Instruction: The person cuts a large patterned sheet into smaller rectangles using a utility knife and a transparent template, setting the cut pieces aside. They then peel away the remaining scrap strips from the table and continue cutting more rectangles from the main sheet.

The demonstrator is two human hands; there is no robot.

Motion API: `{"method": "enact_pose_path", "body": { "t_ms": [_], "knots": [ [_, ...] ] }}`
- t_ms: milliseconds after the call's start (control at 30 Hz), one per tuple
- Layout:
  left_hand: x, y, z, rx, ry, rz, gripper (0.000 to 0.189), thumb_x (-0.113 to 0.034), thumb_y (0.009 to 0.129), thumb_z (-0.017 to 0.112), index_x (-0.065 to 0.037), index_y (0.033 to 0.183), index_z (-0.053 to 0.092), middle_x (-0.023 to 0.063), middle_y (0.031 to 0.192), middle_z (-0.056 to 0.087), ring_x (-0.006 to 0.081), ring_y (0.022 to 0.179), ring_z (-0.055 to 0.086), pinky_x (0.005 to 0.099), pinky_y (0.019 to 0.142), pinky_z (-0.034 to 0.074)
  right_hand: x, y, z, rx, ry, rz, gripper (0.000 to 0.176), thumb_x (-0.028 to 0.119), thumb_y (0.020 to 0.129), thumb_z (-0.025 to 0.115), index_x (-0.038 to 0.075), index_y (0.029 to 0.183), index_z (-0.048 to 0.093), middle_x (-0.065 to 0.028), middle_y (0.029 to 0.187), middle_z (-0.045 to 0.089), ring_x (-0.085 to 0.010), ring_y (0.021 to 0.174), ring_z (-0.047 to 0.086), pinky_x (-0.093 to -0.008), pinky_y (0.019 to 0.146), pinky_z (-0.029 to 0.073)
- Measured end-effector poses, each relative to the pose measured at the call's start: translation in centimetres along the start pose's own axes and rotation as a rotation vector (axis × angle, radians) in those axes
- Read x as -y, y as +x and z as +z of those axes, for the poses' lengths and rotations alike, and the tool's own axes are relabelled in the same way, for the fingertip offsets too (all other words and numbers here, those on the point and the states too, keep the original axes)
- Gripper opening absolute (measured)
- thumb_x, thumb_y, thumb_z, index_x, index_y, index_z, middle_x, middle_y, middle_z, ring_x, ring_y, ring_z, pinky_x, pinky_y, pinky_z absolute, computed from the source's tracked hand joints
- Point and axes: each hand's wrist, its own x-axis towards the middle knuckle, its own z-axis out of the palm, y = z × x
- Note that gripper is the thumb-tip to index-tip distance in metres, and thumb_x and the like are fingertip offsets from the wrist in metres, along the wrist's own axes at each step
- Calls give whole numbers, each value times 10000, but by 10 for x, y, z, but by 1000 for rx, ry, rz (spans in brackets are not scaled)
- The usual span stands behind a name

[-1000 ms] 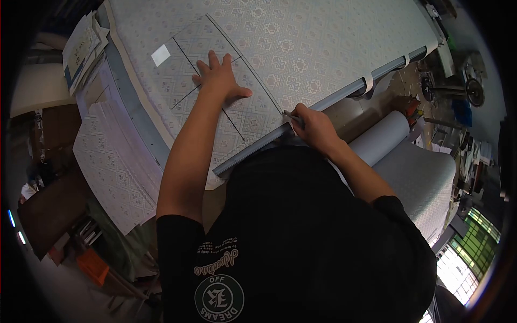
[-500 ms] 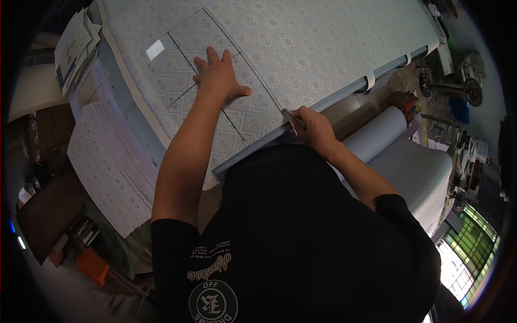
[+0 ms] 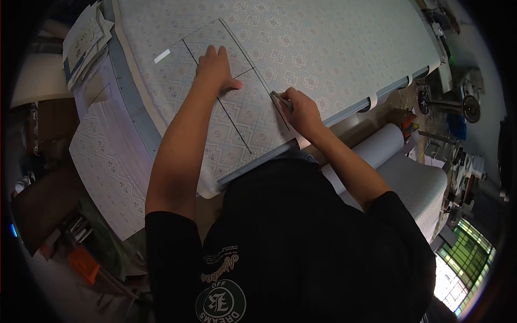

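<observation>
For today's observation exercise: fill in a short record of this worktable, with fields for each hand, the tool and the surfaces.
left hand: flat, fingers spread, pressing the clear template
right hand: closed round a slim tool at the template's right edge
tool type: pen or blade, cannot tell
template: black lines, lying on patterned fabric
fabric: spread across the table
nearby: grey roll below the table's edge

Bright barred window (image 3: 459, 267), seemingly cluttered floor (image 3: 51, 290)
</observation>
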Motion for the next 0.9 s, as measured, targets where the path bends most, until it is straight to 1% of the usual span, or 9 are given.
{"method": "enact_pose_path", "body": {
  "t_ms": [100, 167, 233, 300, 433, 467, 533, 800, 900],
  "knots": [
    [-1, 3, 5, -7, 17, 0, 1084, -391, 614, 979, 18, 1437, 404, 214, 1465, 415, 420, 1282, 509, 480, 1021, 532, 0, 13, 4, -62, -9, -48, 182, 132, 907, 721, 48, 1032, 618, -161, 925, 708, -359, 838, 693, -430, 718, 546],
    [1, 6, 9, 6, 17, 6, 1162, -431, 609, 971, 18, 1486, 356, 241, 1481, 399, 448, 1253, 526, 483, 1024, 521, 4, 43, 8, -41, 2, -19, 168, 170, 919, 673, 47, 1008, 601, -184, 866, 670, -388, 845, 660, -474, 740, 524],
    [0, 8, 7, 11, 19, 10, 1241, -471, 603, 962, 19, 1536, 307, 269, 1497, 383, 475, 1224, 544, 486, 1028, 510, 6, 93, 18, -53, -18, -29, 204, 165, 907, 718, 44, 1025, 604, -188, 908, 705, -409, 827, 682, -464, 721, 543],
    [-6, 6, 0, 70, 23, -33, 1174, -402, 616, 979, 15, 1502, 331, 204, 1488, 375, 401, 1273, 515, 444, 1031, 530, 20, 150, 25, -57, -42, -22, 208, 167, 903, 713, 42, 1027, 601, -213, 901, 709, -439, 831, 680, -488, 725, 542],
    [-6, 8, 0, 101, 71, -66, 1199, -395, 617, 979, -3, 1529, 306, 193, 1482, 380, 382, 1286, 503, 435, 1030, 533, 30, 233, 40, -103, -38, -115, 210, 153, 895, 710, 34, 1029, 600, -228, 897, 713, -451, 842, 684, -498, 729, 544],
    [-4, 9, 4, 74, 60, -49, 1220, -426, 605, 973, 7, 1530, 307, 214, 1478, 377, 411, 1248, 522, 439, 1015, 528, 32, 247, 43, -112, -42, -129, 213, 151, 893, 710, 29, 1028, 599, -232, 897, 713, -453, 845, 685, -499, 730, 546],
    [-3, 8, 7, 46, 45, -40, 1241, -458, 593, 967, 17, 1531, 308, 235, 1473, 373, 439, 1211, 542, 444, 1000, 524, 31, 263, 48, -113, -46, -150, 216, 148, 891, 711, 24, 1027, 597, -235, 898, 714, -455, 847, 686, -501, 731, 548],
    [-5, 2, 2, 64, -54, -82, 1222, -359, 604, 978, -34, 1558, 286, 225, 1605, 258, 438, 1331, 465, 469, 1024, 541, 33, 266, 50, -145, -22, -141, 192, 161, 915, 673, 31, 1026, 587, -221, 836, 714, -422, 780, 701, -503, 686, 545],
    [-4, 2, 2, 70, -93, -73, 1229, -354, 607, 975, -34, 1564, 273, 235, 1627, 236, 443, 1349, 448, 480, 1045, 523, 31, 268, 53, -151, -18, -126, 214, 171, 915, 705, 45, 1054, 604, -201, 838, 722, -422, 775, 702, -495, 687, 546]
  ]
}}
